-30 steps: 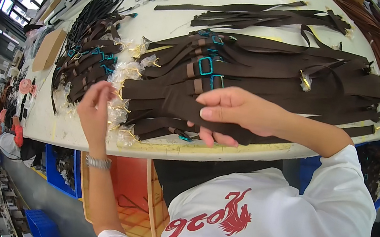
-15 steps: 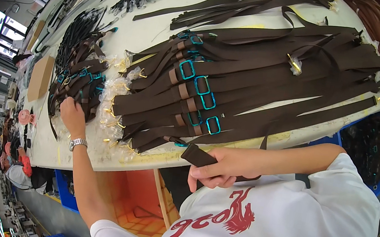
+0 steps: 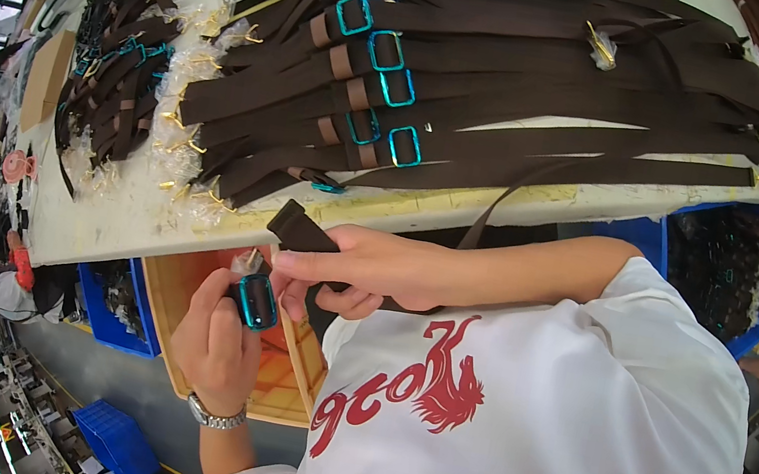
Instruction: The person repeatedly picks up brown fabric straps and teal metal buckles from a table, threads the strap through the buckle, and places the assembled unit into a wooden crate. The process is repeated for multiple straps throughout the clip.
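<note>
My left hand point(image 3: 215, 350), with a metal watch at the wrist, is closed on a teal-blue rectangular buckle point(image 3: 256, 301) with a short dark piece through it. A brass-coloured pin and clear plastic stick up beside that buckle. Pinched between the thumb and fingers of my right hand point(image 3: 374, 267) is a folded dark brown strap point(image 3: 300, 229), whose length trails behind the hand. Both hands are close together in front of the table edge, and the buckle is just below the strap end. Fingers partly hide what lies inside the left grip.
Long dark brown straps point(image 3: 566, 97) with teal buckles point(image 3: 406, 146) cover the table point(image 3: 96, 233). A heap of shorter buckled straps point(image 3: 128, 81) lies on the left near a cardboard box point(image 3: 47, 77). Below are an orange-brown crate point(image 3: 163, 285) and a blue bin point(image 3: 116, 318).
My left hand has come from the heap at the left to below the strap end, now carrying the buckle. My right hand still grips the strap. The view has shifted downward.
</note>
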`<state>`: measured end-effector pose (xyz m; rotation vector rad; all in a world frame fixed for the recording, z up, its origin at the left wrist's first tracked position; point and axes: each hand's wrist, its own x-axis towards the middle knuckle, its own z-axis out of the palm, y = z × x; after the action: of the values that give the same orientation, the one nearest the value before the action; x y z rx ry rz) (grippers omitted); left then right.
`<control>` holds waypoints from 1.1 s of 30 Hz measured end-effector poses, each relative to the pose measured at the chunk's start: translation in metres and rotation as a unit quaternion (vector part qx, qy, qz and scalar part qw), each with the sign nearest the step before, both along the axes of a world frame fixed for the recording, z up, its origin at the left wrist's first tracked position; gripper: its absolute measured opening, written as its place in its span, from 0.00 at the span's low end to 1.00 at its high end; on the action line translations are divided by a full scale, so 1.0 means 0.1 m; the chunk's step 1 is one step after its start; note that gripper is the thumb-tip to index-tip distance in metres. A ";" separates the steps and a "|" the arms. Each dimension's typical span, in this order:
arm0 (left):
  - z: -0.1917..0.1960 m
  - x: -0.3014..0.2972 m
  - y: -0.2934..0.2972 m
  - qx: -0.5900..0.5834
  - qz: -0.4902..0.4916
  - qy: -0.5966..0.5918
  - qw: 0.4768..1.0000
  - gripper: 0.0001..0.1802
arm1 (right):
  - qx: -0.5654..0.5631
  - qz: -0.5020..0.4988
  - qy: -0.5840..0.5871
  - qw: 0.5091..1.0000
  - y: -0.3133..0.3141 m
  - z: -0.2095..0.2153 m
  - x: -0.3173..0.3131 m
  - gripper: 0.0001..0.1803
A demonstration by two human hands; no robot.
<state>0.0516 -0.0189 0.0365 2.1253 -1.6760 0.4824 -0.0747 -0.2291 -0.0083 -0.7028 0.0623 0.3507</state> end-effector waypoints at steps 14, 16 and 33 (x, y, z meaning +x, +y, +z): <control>-0.15 -0.38 -0.21 0.048 0.014 0.249 0.967 0.34 | -0.219 -0.126 -0.021 0.967 0.02 -0.14 -0.17 0.11; -0.08 -0.37 -0.23 0.061 -0.046 0.243 0.967 0.36 | -0.259 -0.115 -0.022 0.959 -0.03 -0.13 -0.21 0.11; -0.45 -0.68 -0.19 -0.114 0.031 0.478 0.870 0.35 | -0.193 -0.004 -0.010 0.981 -0.25 -0.04 -0.69 0.23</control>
<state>-0.0163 -0.0382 -0.0086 1.7577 -0.9138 -0.3293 -0.1438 -0.2546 -0.0121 -1.0891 0.1156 0.3274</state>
